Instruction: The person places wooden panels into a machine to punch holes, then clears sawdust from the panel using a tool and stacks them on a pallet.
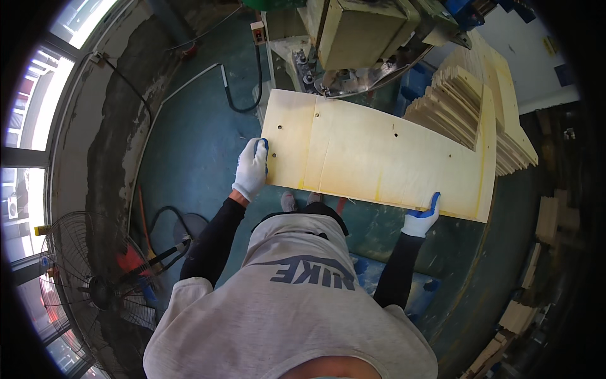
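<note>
A wide, pale plywood panel (372,151) with several small drilled holes is held up in front of my body. My left hand (252,167), in a white glove with blue on the palm side, is closed round the panel's left end. On the near long edge, toward the right, my right hand (423,218) grips the panel, its blue-coated thumb lying over the top face. The fingers under the panel are hidden. Just beyond the panel's far edge stands a machine (356,38) with a metal table.
A stack of cut plywood pieces (448,98) stands at the far right, partly behind the panel. At the left are a wire-caged fan (101,290) and windows (31,208). A black cable (243,108) hangs near the machine. Wooden offcuts (517,316) lie along the right.
</note>
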